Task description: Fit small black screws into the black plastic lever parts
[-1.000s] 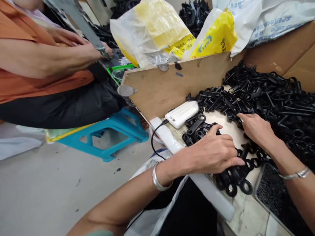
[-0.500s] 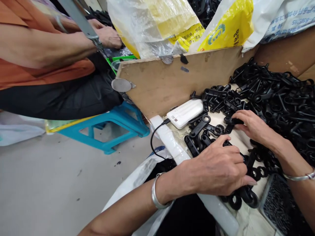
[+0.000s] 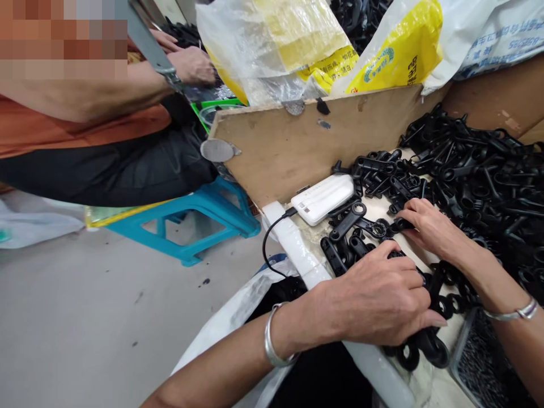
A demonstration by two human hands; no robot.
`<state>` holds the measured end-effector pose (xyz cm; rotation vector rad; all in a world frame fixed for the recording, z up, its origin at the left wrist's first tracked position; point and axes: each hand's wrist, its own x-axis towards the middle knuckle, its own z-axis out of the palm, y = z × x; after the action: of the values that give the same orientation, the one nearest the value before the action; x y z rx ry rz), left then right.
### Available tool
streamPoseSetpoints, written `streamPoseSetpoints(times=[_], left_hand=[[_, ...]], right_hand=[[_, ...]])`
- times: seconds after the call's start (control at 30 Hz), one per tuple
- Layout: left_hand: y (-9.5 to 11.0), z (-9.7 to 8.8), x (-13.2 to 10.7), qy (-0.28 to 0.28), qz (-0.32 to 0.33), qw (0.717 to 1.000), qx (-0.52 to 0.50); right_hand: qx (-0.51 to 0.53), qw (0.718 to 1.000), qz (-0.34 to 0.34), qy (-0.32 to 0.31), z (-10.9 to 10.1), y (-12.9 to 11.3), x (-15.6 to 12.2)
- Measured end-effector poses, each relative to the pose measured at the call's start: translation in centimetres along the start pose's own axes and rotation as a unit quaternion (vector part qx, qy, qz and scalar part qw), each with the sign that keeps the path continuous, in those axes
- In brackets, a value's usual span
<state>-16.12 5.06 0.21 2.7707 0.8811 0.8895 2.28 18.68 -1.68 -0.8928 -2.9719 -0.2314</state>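
Right hand point(image 3: 437, 231), at 1 o'clock from the left hand point(image 3: 378, 297), has its fingers pinching one black part point(image 3: 400, 225). Left fingers curl over a small cluster point(image 3: 334, 256); cannot tell whether they grip. Handling judged well short of done: one part in hand, large loose heap point(image 3: 480, 170) left beyond at 1 o'clock on the table point(image 3: 437, 385).

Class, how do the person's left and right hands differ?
The left hand arches over clustered black parts; the right hand touches a single black part. The left hand is nearer the white edge strip; the right hand is nearer the large pile. Both wrists wear silver bangles.
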Motion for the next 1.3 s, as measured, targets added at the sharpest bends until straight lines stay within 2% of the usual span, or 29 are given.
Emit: streamPoseSetpoints(times=[0.1,0.3,0.47,0.6,0.73,0.8,0.87,0.97,1.07,1.13,1.23,1.3], left_hand=[[0.0,0.1,-0.1,0.007,0.0,1.0,0.004],[0.1,0.1,-0.3,0.015,-0.002,1.0,0.008],[0.2,0.3,-0.4,0.02,-0.002,1.0,0.016],[0.2,0.5,-0.5,0.033,-0.003,0.999,0.022],[0.3,0.6,-0.6,0.039,0.0,0.999,0.025],[0.3,0.5,-0.6,0.038,0.006,0.999,0.024],[0.3,0.1,-0.7,0.031,0.016,0.999,0.015],[-0.5,-1.1,-0.5,0.035,0.014,0.999,-0.019],[-2.8,-3.1,0.8,0.049,-0.06,0.996,-0.04],[-5.3,-4.3,2.6,0.033,-0.167,0.985,-0.014],[-9.6,-5.0,6.6,-0.044,-0.293,0.955,0.028],[-12.3,-4.4,9.3,-0.113,-0.365,0.923,0.044]], right_hand=[[-0.022,1.0,-0.003,0.003,-0.2,-0.4,-0.3],[-0.067,0.997,0.045,0.0,-0.6,-0.3,0.5],[-0.08,0.99,0.092,-0.069,-0.7,-0.4,2.3],[-0.09,0.984,0.113,-0.1,-1.6,-1.9,3.1],[-0.083,0.977,0.146,-0.131,-3.0,-4.0,2.6],[-0.033,0.97,0.18,-0.16,-3.4,-4.6,2.0],[0.071,0.96,0.211,-0.171,-3.4,-4.6,1.2],[0.24,0.94,0.216,-0.109,-3.0,-4.3,-0.2],[0.315,0.929,0.19,-0.048,-2.8,-4.6,-1.6],[0.318,0.93,0.181,-0.04,-2.7,-5.2,-2.3],[0.298,0.934,0.192,-0.034,-2.6,-6.2,-2.8],[0.29,0.937,0.196,-0.024,-2.4,-6.6,-2.9]])
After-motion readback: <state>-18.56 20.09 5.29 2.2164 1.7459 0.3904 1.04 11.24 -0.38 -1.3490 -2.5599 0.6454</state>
